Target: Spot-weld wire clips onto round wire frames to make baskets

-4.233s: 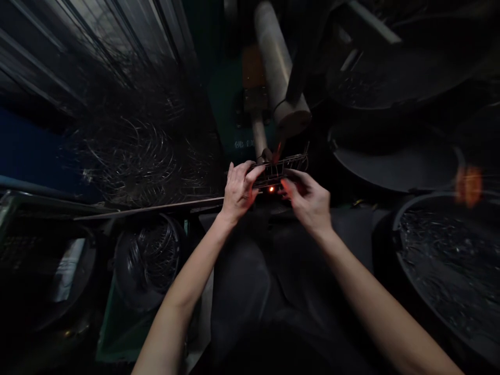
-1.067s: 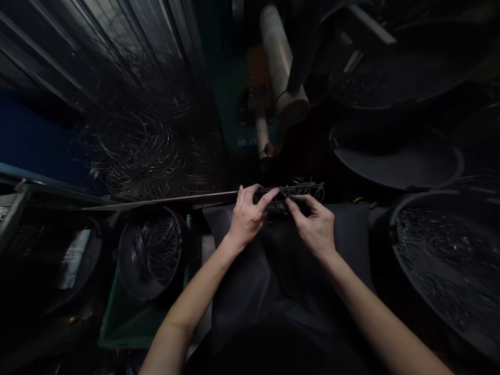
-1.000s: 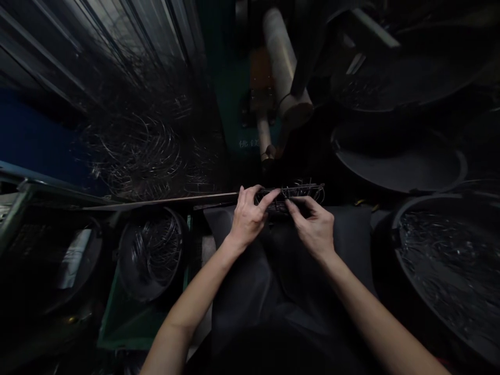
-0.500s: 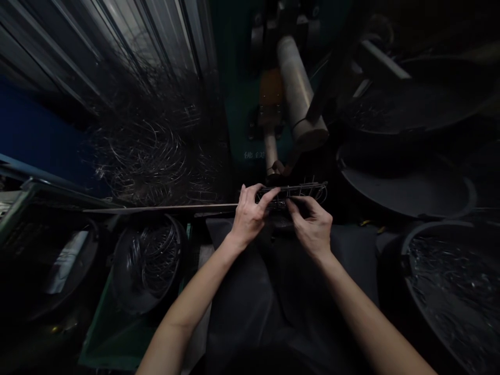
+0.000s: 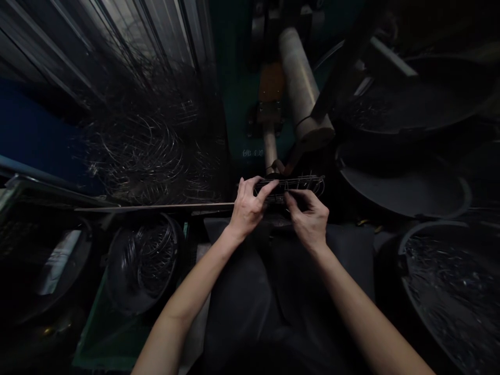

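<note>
A small wire frame (image 5: 302,182) of thin dark rods lies in front of the machine's lower rod (image 5: 270,148). My left hand (image 5: 249,205) grips its left part, with thumb and fingers curved over the wires. On the near side of the frame, my right hand (image 5: 308,216) is closed in a pinch; what its fingertips hold is too small and dark to make out. A thick metal cylinder (image 5: 307,88) of the machine hangs just beyond both hands.
At the left are a heap of loose wire (image 5: 136,151), a thin flat strip (image 5: 164,207) and a black tub (image 5: 144,260) of wire rings. Black basins (image 5: 406,182) and a tub (image 5: 461,291) of small metal parts stand at the right.
The view has shifted slightly. Both hands and the wire frame appear a little further up and left; their grips look the same.
</note>
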